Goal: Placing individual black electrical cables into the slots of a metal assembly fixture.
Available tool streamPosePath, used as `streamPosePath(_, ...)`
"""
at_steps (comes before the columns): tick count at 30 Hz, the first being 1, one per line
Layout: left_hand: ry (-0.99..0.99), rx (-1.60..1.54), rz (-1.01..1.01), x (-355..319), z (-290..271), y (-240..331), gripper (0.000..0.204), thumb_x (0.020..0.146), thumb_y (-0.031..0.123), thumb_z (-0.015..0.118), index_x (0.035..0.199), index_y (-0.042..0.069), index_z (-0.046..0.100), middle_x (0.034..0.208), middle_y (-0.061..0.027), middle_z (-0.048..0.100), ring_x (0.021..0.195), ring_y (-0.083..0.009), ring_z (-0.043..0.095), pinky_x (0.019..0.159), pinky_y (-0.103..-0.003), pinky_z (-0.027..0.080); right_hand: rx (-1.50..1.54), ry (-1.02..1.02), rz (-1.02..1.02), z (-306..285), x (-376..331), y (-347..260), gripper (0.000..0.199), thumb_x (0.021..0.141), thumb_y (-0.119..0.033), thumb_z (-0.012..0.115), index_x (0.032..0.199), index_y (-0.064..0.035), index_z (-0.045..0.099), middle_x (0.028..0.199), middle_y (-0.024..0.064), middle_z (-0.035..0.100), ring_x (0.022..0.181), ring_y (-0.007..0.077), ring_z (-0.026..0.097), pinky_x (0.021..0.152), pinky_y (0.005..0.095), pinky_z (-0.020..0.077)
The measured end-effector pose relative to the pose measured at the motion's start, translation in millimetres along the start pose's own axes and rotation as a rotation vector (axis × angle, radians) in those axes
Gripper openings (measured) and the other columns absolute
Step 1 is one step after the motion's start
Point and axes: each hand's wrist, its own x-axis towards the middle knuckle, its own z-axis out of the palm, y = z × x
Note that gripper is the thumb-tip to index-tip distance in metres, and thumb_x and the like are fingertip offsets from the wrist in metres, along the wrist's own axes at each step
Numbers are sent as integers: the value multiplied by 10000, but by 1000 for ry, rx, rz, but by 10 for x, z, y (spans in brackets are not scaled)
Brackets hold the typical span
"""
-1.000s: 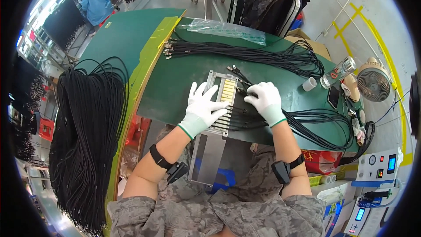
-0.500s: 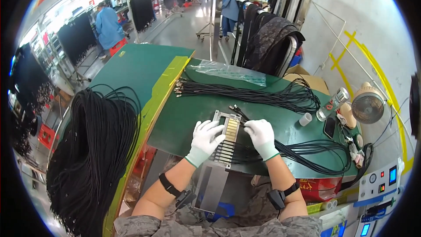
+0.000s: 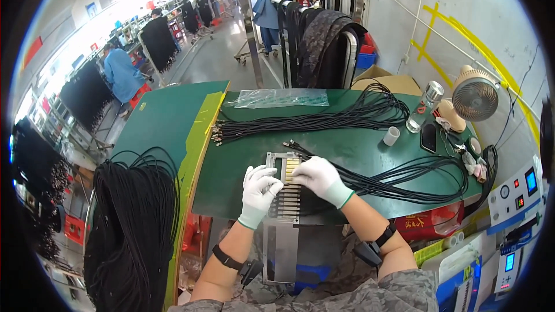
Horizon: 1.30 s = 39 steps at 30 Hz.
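Observation:
A narrow metal fixture [image 3: 270, 160] lies lengthwise at the table's near edge, with a row of brass-coloured slots [image 3: 293, 164] in its upper part. Several cable connectors [image 3: 287, 204] sit side by side in the lower slots. My left hand [image 3: 258, 192], white-gloved, is at the fixture's left side, its thumb and index finger drawn together; what is between them is too small to make out. Over the slots from the right, my gloved right hand [image 3: 319, 179] pinches a black cable, its end mostly hidden by the fingers. Loose black cables [image 3: 370, 182] with metal plugs run behind that hand.
A second cable bundle [image 3: 312, 121] lies across the back, near a clear plastic bag [image 3: 280, 99]. At right are a white cup [image 3: 391, 136], glass bottle [image 3: 419, 117], phone [image 3: 428, 137] and fan [image 3: 475, 99]. A thick black cable heap [image 3: 130, 225] hangs at left.
My right hand has moved left from the loose cables to the fixture's slots. My left hand's fingers, spread before, have curled together. The whole view has shifted a little.

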Motion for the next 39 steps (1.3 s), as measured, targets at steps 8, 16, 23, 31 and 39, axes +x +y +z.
streamPosePath(8,8,-78,-3,14,-51,59,64,798,143,690,802,80,682,1085,-114,659,1161,-311,526,1095,-453,267,68,95,35,-9,65,-223,182,740,-247,730,856,-113,689,789,82,666,774,297,616,711,401,487)
streamPosePath(16,122,-263,-44,-34,-77,42,71,794,79,684,758,31,646,1066,-130,658,1136,-306,537,1046,-445,332,64,-112,171,-25,-137,-102,194,755,-276,725,873,-125,695,797,85,670,780,290,621,700,398,491)
streamPosePath(23,203,83,32,7,-100,-89,91,774,53,696,728,9,631,980,-134,671,1039,-307,582,977,-408,400,93,-23,202,-47,-122,-104,145,770,-263,704,817,-127,691,757,74,659,753,282,612,699,404,485)
streamPosePath(31,133,81,-207,0,-70,-133,132,864,155,637,825,32,665,967,-109,678,952,-268,604,969,-419,389,-52,-158,178,-113,-92,-44,127,794,-243,665,769,-119,683,708,68,644,724,295,596,685,405,478)
streamPosePath(39,41,101,-212,-43,-54,-236,186,929,208,551,915,71,677,963,-62,680,917,-228,611,1006,-389,335,-99,-235,189,-135,-103,-24,135,802,-246,651,769,-119,682,697,79,640,719,300,596,681,410,479)
